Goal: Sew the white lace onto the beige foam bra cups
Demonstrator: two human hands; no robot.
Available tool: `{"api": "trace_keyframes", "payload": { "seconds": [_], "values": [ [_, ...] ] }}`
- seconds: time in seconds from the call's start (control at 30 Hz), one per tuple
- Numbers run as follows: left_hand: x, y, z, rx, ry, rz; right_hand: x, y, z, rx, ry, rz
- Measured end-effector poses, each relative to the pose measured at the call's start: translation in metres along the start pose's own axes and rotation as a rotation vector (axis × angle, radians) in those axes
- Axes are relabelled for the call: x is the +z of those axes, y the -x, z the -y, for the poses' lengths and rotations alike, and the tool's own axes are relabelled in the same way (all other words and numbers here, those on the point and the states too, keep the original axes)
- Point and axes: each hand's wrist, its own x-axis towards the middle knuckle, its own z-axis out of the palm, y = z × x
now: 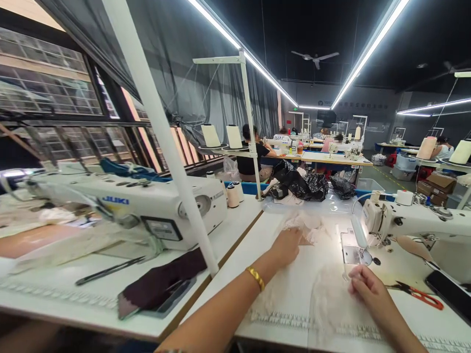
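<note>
My left hand (pixel 287 247), with a gold bracelet (pixel 255 278) on the wrist, reaches forward over the white table. Its bent fingers are closed on a bunched piece of cream lace fabric (pixel 307 226), and the fingertips are partly hidden. Nearer to me, thumb and fingers of my right hand (pixel 368 285) are pinched together at the edge of a sheer, pale fabric (pixel 329 299). This cloth lies blurred across the table's front. Just beyond my right hand is the lit needle area of a white sewing machine (pixel 390 220).
Red-handled scissors (pixel 423 295) and a dark phone (pixel 447 294) lie right of my right hand. Black plastic bags (pixel 305 185) sit at the table's far end. On the left stand a second sewing machine (pixel 128 206) and a white pole (pixel 162 127). A person (pixel 252 157) sits ahead.
</note>
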Motion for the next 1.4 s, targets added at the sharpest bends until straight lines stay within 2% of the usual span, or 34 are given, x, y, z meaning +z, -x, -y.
{"api": "trace_keyframes", "payload": {
  "seconds": [0.1, 0.2, 0.3, 0.43, 0.53, 0.67, 0.83, 1.0, 1.07, 1.13, 1.23, 1.33, 1.4],
  "values": [
    [-0.005, -0.009, 0.004, -0.004, -0.054, 0.004, 0.002, 0.005, 0.002, -0.029, 0.040, -0.025],
    [-0.017, -0.014, 0.005, -0.022, -0.017, -0.014, 0.003, 0.005, 0.000, -0.069, 0.100, -0.073],
    [-0.033, -0.015, 0.008, -0.054, 0.112, -0.012, 0.002, 0.001, -0.003, -0.088, 0.154, -0.089],
    [-0.046, -0.007, 0.007, -0.061, 0.356, 0.084, 0.004, -0.001, 0.008, -0.077, 0.127, -0.081],
    [-0.038, 0.006, -0.005, -0.048, 0.494, 0.164, 0.008, 0.002, 0.021, -0.065, 0.049, -0.103],
    [-0.016, 0.022, -0.030, -0.025, 0.567, 0.231, 0.008, 0.004, 0.028, -0.020, -0.026, -0.100],
    [0.000, 0.030, -0.057, -0.036, 0.463, 0.201, 0.005, 0.006, 0.023, -0.020, -0.057, -0.106],
    [-0.002, 0.038, -0.066, -0.026, 0.373, 0.227, 0.007, 0.007, 0.023, -0.034, -0.028, -0.064],
    [-0.006, 0.039, -0.070, 0.037, 0.327, 0.260, 0.006, 0.008, 0.025, -0.032, -0.012, -0.035],
    [-0.010, 0.037, -0.075, 0.177, 0.338, 0.297, 0.006, 0.012, 0.032, -0.049, 0.024, 0.023],
    [-0.017, 0.030, -0.085, 0.381, 0.502, 0.443, 0.004, 0.020, 0.050, -0.096, 0.104, 0.164],
    [-0.021, 0.026, -0.093, 0.426, 0.640, 0.610, 0.002, 0.029, 0.075, -0.150, 0.232, 0.216],
    [-0.022, 0.026, -0.093, 0.404, 0.652, 0.587, -0.001, 0.033, 0.090, -0.249, 0.399, 0.134]
  ]
}}
